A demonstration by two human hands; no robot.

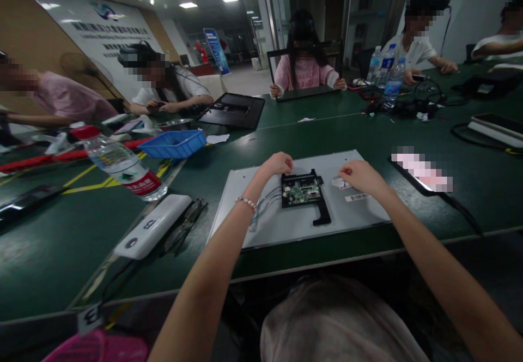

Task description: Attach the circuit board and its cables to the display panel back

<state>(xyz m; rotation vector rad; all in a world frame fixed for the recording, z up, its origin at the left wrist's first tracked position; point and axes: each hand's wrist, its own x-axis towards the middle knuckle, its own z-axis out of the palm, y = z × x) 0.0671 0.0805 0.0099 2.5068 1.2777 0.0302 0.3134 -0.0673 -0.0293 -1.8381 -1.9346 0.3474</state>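
A flat light-grey panel (pixel 269 228) lies before me on the green table. On its middle sits a black bracket (pixel 322 212) with a green circuit board (pixel 302 193) in it, and thin grey cables (pixel 267 201) run out to the left. My left hand (pixel 278 163) is at the bracket's upper left corner with its fingers curled closed. Over the panel's right part, my right hand (pixel 362 176) has thumb and finger pinched beside a small white label (pixel 341 183). Whatever either hand holds is too small or hidden to make out. A barcode sticker (pixel 357 197) lies below the right hand.
Left of the panel are a white power bank (pixel 154 225), glasses (pixel 184 225), a water bottle (pixel 126 166) and a blue tray (pixel 175 144). A phone (pixel 420 174) with a cable lies right. Opposite, a person (pixel 306 70) holds a black frame (pixel 306 94); other people sit around.
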